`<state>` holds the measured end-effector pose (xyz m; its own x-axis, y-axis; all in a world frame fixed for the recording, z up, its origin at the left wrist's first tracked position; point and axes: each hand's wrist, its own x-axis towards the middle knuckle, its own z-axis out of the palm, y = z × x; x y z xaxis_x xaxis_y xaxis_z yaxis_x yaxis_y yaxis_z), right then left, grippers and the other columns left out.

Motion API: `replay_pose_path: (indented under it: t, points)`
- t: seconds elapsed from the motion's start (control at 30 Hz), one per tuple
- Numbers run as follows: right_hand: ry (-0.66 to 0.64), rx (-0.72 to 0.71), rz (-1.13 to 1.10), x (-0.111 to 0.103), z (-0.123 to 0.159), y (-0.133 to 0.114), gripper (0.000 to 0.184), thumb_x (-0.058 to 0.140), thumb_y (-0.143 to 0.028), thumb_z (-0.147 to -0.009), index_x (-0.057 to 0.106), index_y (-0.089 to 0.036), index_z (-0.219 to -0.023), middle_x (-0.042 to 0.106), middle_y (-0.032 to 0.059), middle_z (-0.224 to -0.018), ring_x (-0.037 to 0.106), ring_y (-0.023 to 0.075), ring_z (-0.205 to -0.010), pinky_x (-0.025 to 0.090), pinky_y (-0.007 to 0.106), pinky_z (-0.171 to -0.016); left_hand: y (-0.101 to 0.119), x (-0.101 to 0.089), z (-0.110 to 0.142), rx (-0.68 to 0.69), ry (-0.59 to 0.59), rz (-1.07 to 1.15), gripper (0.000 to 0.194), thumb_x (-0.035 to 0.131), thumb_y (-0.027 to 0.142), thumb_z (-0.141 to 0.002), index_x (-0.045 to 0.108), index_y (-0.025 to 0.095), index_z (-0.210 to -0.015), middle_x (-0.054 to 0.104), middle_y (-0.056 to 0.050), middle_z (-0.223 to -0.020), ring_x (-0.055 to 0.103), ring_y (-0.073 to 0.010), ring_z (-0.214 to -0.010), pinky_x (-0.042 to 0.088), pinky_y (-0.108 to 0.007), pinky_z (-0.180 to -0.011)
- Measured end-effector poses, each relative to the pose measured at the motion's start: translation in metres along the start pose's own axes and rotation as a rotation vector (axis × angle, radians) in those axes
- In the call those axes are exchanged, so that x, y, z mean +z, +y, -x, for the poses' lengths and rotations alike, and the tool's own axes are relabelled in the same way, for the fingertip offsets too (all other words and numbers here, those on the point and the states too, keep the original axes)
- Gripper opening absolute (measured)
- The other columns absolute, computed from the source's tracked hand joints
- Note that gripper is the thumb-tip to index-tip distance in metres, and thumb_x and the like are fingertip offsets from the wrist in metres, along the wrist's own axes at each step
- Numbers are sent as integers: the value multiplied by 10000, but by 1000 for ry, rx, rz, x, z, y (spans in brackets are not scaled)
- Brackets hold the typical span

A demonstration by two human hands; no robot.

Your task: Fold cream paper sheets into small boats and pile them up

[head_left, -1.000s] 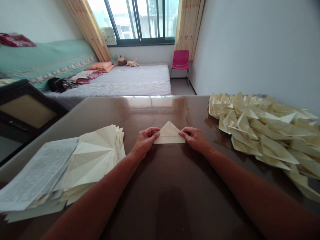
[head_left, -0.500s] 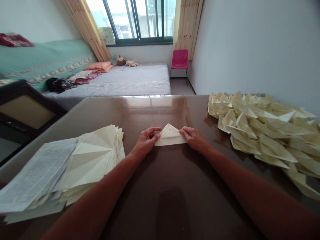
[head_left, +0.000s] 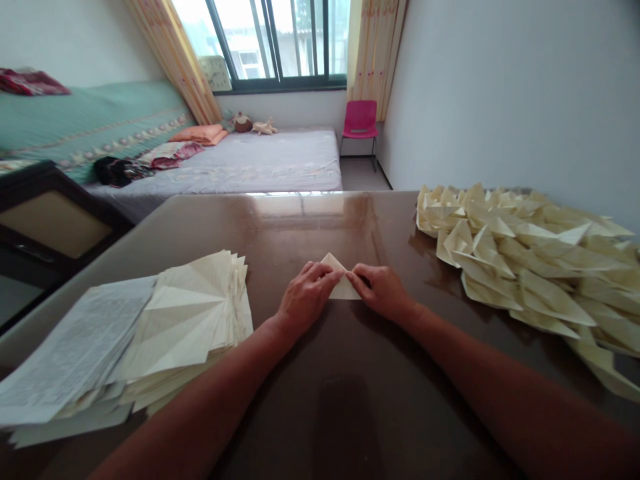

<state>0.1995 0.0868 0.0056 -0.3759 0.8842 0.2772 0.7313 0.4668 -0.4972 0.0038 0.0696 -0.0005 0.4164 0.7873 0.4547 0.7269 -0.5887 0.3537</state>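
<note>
Between my hands, on the brown table (head_left: 310, 373), lies a small folded sheet of cream paper (head_left: 344, 289) with a pointed top. My left hand (head_left: 311, 288) covers the paper's left part, its fingers closed on the edge near the middle. From the other side my right hand (head_left: 379, 287) pinches the paper's right edge between thumb and curled fingers. The two hands' fingertips nearly meet over the paper. Much of the sheet is hidden under them.
Left of my forearm is a stack of creased cream sheets (head_left: 175, 313), overlapping a pile of printed paper (head_left: 75, 347). A large heap of folded paper pieces (head_left: 530, 260) covers the table's right side. Beyond the table are a bed (head_left: 280, 160) and a pink chair (head_left: 361, 120).
My hands have drawn closer together over the paper. The left has moved right across it, and less of the sheet shows than before.
</note>
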Motion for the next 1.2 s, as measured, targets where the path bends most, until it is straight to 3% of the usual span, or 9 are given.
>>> replay_pose_path:
  t: [0.2,0.4,0.5,0.67,0.8,0.9,1.0,1.1,1.2]
  points:
    - [130,-180,281,-6,11,-20,332,358,-357,-962,636,-191,-888,689,84,-853,610,177,-791,362,267,-703,21,-4,-4,-201,150,391,289,515,288,-912,628,205,-1164,634,-67,-1128,605,-167,-1010,470,-263,-912]
    - [115,-306,290,-7,14,-25,316,400,-280,-938,595,-174,-1162,654,112,-1137,589,219,-990,401,317,-832,23,-8,-8,-347,182,589,281,573,352,-868,698,173,-1045,696,-73,-1018,645,-188,-916,500,-267,-829]
    - [128,-253,227,-5,10,-19,305,395,-227,-931,599,-194,-1155,657,89,-1121,588,206,-988,418,310,-853,15,-8,-10,-392,185,608,272,614,363,-832,727,180,-998,709,-64,-953,648,-185,-856,501,-262,-781]
    - [386,-44,10,-9,-6,4,328,449,-281,-907,555,-198,-1207,612,109,-1181,550,242,-1061,428,361,-890,0,-8,-12,-585,146,753,308,669,394,-765,742,141,-924,730,-52,-823,632,-175,-713,493,-261,-666]
    - [135,137,-299,-9,-14,20,335,454,-378,-907,548,-181,-1161,695,50,-846,619,174,-705,454,275,-636,-9,-5,-11,-630,140,825,318,695,403,-728,739,135,-894,726,-56,-815,618,-163,-692,470,-246,-635]
    - [76,153,-319,-5,-14,25,228,511,-363,-878,582,-194,-1014,682,9,-713,610,152,-632,431,253,-617,-13,-3,-9,-583,66,696,295,678,375,-742,724,150,-927,696,-39,-739,588,-148,-641,449,-244,-608]
    - [89,129,-199,1,-11,27,140,531,-330,-865,583,-209,-913,695,21,-760,630,159,-685,422,253,-644,-13,-2,-6,-448,-29,351,234,619,322,-792,701,213,-982,661,-13,-715,566,-155,-666,450,-267,-649]
    - [63,119,-94,6,-10,28,117,515,-312,-873,578,-217,-899,696,27,-776,633,164,-692,411,253,-640,-10,-2,-3,-278,-85,65,219,549,328,-852,677,249,-1012,658,-33,-893,565,-194,-873,469,-319,-789]
    - [58,100,-73,6,-10,28,128,512,-317,-876,581,-211,-897,690,28,-781,625,159,-692,408,249,-643,-6,-5,0,-124,-181,-54,308,583,420,-838,647,252,-1087,606,-55,-1113,515,-221,-1043,458,-354,-902]
